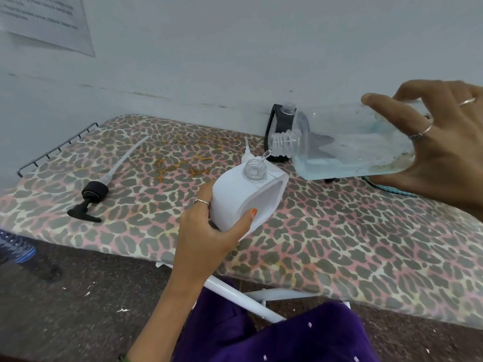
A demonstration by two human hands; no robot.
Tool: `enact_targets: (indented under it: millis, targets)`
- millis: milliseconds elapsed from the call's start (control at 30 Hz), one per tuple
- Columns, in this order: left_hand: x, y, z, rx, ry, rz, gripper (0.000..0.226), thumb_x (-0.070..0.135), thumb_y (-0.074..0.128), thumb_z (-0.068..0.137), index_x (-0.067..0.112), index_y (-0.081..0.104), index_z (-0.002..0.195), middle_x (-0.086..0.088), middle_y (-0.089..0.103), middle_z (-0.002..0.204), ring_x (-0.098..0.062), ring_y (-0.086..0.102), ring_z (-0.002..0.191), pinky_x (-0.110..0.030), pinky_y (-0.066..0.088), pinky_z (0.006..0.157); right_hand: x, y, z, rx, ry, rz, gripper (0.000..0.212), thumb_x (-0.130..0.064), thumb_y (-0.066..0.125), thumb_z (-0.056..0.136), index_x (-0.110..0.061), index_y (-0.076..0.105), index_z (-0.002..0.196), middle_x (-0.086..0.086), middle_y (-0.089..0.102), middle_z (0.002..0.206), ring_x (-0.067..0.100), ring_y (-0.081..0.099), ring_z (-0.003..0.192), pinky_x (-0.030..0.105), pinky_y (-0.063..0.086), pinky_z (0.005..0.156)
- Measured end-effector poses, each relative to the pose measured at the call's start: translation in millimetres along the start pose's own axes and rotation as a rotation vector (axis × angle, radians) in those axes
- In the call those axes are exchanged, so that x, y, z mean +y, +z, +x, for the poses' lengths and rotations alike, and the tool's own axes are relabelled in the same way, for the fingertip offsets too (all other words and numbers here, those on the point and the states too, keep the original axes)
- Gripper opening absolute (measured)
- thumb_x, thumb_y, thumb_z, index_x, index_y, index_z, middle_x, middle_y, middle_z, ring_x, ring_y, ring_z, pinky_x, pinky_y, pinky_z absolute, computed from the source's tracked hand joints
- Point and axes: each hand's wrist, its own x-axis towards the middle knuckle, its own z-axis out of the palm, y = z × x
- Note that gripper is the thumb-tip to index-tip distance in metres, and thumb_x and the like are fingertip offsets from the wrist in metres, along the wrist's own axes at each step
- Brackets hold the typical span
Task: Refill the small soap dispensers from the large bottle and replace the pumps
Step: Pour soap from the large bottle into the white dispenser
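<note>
The left hand [209, 231] held the white dispenser [248, 202] tilted above the ironing board [339, 244], its fingers [201, 202] and thumb clamped round the body. The right hand [439, 142] gripped the large bottle [352, 142] tipped almost flat, fingers curled over its base, and a thin stream ran from its threaded neck into the dispenser's open mouth. Pale blue soap pooled along the bottle's lower side. A black dispenser [277, 121] stood uncapped behind by the wall. A black pump [91, 197] lay on the board to the left, and a white pump [247, 152] lay just behind the white dispenser.
</note>
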Motion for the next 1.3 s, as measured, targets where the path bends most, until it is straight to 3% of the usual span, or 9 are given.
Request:
enact_targets:
  millis: [133, 600, 833, 1033, 1300]
  targets:
    - [0.8, -0.5, -0.3, -0.003, 0.004, -0.001, 0.053, 0.051, 0.068, 0.071, 0.025, 0.055, 0.116, 0.02, 0.064, 0.098, -0.001, 0.063, 0.086, -0.012, 0.049, 0.061, 0.8, 0.4, -0.2, -0.002, -0.003, -0.003, 0.085, -0.063, 0.067, 0.067, -0.023, 0.042, 0.138, 0.022, 0.051, 0.117, 0.043, 0.051, 0.1, 0.062, 0.04, 0.085]
    - [0.1, -0.4, -0.4, -0.015, 0.0, -0.024, 0.059, 0.049, 0.069, 0.072, 0.02, 0.055, 0.121, 0.016, 0.065, 0.104, -0.006, 0.065, 0.093, -0.023, 0.056, 0.067, 3.2, 0.1, -0.3, 0.011, 0.005, 0.008, 0.088, -0.062, 0.075, 0.066, -0.024, 0.042, 0.138, 0.022, 0.05, 0.118, 0.04, 0.047, 0.101, 0.062, 0.039, 0.086]
    - [0.4, -0.5, -0.2, -0.006, 0.001, -0.008, 0.055, 0.049, 0.069, 0.071, 0.024, 0.055, 0.117, 0.02, 0.064, 0.1, -0.001, 0.063, 0.089, -0.013, 0.051, 0.063, 3.8, -1.4, 2.1, 0.012, -0.003, 0.011, 0.091, -0.057, 0.08, 0.063, -0.023, 0.041, 0.138, 0.023, 0.05, 0.118, 0.039, 0.046, 0.1, 0.062, 0.039, 0.085]
    - [-3.1, 0.4, -1.1, 0.005, -0.02, 0.013, 0.056, 0.051, 0.069, 0.07, 0.022, 0.056, 0.117, 0.012, 0.065, 0.096, -0.011, 0.064, 0.087, -0.035, 0.056, 0.064, 2.5, -1.4, 2.4, 0.037, -0.012, 0.017, 0.084, -0.061, 0.07, 0.067, -0.024, 0.042, 0.137, 0.021, 0.05, 0.118, 0.037, 0.044, 0.101, 0.061, 0.039, 0.085]
    - [-1.7, 0.5, -0.3, 0.005, -0.019, 0.021, 0.057, 0.051, 0.069, 0.07, 0.023, 0.055, 0.118, 0.016, 0.065, 0.1, -0.007, 0.064, 0.09, -0.031, 0.056, 0.066, 2.7, -3.2, 2.5, 0.031, -0.02, -0.005, 0.083, -0.061, 0.068, 0.068, -0.024, 0.042, 0.137, 0.022, 0.051, 0.118, 0.039, 0.047, 0.101, 0.06, 0.039, 0.085]
